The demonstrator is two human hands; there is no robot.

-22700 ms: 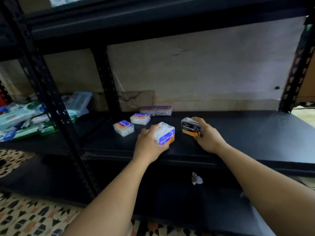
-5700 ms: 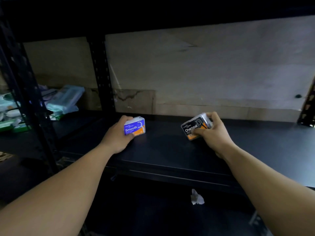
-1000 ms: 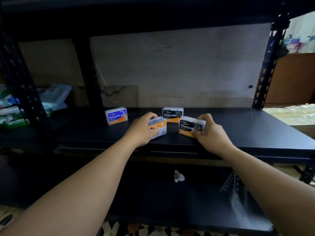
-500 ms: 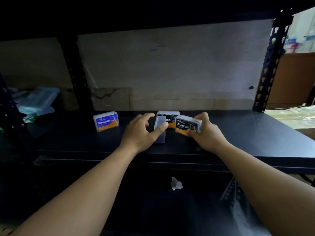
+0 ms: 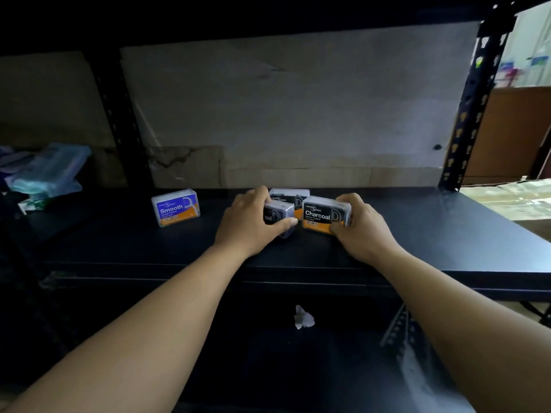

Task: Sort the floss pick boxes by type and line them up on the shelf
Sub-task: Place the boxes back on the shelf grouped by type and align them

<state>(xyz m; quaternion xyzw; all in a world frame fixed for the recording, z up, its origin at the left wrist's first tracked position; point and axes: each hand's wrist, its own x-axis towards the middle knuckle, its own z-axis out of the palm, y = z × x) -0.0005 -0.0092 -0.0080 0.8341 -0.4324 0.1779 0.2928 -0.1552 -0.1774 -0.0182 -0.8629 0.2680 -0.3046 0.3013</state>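
Since half a second back, left hand (image 5: 253, 223) closes from a spread reach into a full grip on the left Charcoal box (image 5: 278, 216), label now partly facing out; right hand (image 5: 362, 231) grips the right Charcoal box (image 5: 323, 214); both boxes rest on the shelf (image 5: 432, 234), nearly touching; third Charcoal box (image 5: 290, 194) sits just behind them; Smooth box (image 5: 176, 207) stands alone, well apart to the left; judgement: sorting looks mostly done, Charcoal row not yet squared; head view only; shelf black, matte; pale backing board (image 5: 298, 108) behind; perforated upright post (image 5: 474, 99) at right; plastic packets (image 5: 47, 171) in the left bay; paper scrap (image 5: 302, 318) on the level below.
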